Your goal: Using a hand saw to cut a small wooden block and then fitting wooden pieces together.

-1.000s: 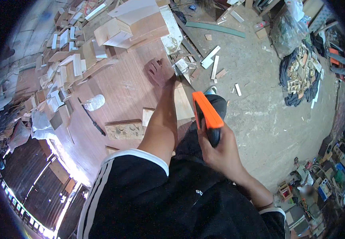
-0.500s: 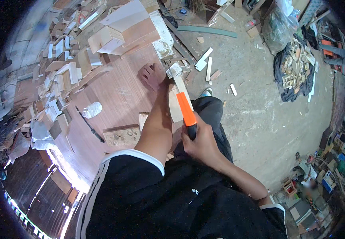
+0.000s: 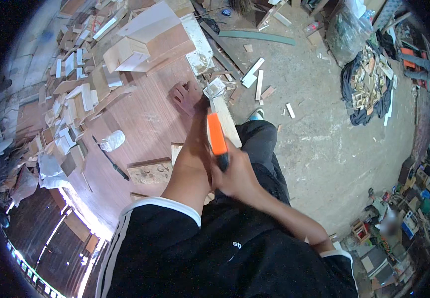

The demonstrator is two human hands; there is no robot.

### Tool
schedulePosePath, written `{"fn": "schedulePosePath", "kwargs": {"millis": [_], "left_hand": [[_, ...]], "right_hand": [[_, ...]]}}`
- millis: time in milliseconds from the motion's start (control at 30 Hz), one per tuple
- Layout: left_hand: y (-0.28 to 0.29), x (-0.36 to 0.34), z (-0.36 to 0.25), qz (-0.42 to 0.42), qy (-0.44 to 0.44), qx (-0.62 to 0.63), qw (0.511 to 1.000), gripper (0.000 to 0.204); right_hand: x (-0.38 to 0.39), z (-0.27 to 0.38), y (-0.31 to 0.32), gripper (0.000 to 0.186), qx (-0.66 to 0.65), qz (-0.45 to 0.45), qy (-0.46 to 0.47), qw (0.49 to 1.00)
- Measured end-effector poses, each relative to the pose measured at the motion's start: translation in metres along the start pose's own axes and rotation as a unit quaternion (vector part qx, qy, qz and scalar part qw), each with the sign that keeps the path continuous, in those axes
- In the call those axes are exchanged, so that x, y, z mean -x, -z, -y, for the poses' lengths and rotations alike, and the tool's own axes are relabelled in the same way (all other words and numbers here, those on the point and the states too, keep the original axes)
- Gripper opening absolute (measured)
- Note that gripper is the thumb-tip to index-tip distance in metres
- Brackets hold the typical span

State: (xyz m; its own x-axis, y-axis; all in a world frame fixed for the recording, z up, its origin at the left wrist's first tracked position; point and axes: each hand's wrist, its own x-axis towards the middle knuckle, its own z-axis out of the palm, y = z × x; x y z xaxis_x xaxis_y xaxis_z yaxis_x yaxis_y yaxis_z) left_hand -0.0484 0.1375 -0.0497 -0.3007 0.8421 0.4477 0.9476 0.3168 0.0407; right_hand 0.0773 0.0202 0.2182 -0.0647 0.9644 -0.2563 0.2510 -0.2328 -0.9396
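Observation:
My right hand (image 3: 237, 175) is closed around a hand tool (image 3: 217, 133) with an orange and black handle. A narrow pale metal part runs from the handle's far end toward a whitish block (image 3: 215, 88) at the table's right edge. The tool's full shape does not show clearly. My left hand (image 3: 189, 98) rests on the brown wooden tabletop (image 3: 140, 114), just left of that block, its fingers bent. What lies under those fingers is hidden. A pale board (image 3: 229, 126) lies along the edge, partly behind the tool.
Boxy wooden pieces (image 3: 148, 49) and many offcuts crowd the table's far left. A grooved wood block (image 3: 149, 172), a dark slim tool (image 3: 111, 158) and a clear plastic item (image 3: 113, 139) lie nearer. Wood strips (image 3: 259, 85) and a scrap-filled dark sack (image 3: 366, 84) are on the floor.
My right hand and the orange-handled tool have shifted left, closer to my left forearm, and the handle stands straighter. My left hand stays in nearly the same place.

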Motion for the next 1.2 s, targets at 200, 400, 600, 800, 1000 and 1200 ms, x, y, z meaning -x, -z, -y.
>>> {"fn": "schedulePosePath", "kwargs": {"millis": [200,400,600,800,1000,1200], "left_hand": [[-0.013,0.006,-0.002,-0.004,-0.019,0.004,1.0,0.007],[-0.019,0.01,0.009,0.027,0.002,0.007,1.0,0.008],[-0.02,0.012,-0.006,0.089,0.036,0.066,0.993,0.014],[-0.02,0.015,0.005,0.155,0.086,0.102,0.979,0.02],[-0.018,0.013,-0.007,0.182,0.11,0.141,0.967,0.024],[-0.021,0.018,0.0,0.172,0.135,0.131,0.967,0.025]], "right_hand": [[-0.04,-0.047,-0.009,0.034,0.036,0.064,-0.139,0.988],[0.042,0.023,0.031,0.053,-0.021,0.111,-0.129,0.985],[-0.019,-0.062,0.005,0.045,0.018,0.069,-0.112,0.991],[0.028,0.004,0.016,0.058,-0.009,0.063,-0.084,0.994],[-0.015,-0.061,0.011,0.016,-0.007,0.001,-0.068,0.998],[0.007,-0.001,0.009,0.026,0.012,0.036,-0.032,0.999]]}}
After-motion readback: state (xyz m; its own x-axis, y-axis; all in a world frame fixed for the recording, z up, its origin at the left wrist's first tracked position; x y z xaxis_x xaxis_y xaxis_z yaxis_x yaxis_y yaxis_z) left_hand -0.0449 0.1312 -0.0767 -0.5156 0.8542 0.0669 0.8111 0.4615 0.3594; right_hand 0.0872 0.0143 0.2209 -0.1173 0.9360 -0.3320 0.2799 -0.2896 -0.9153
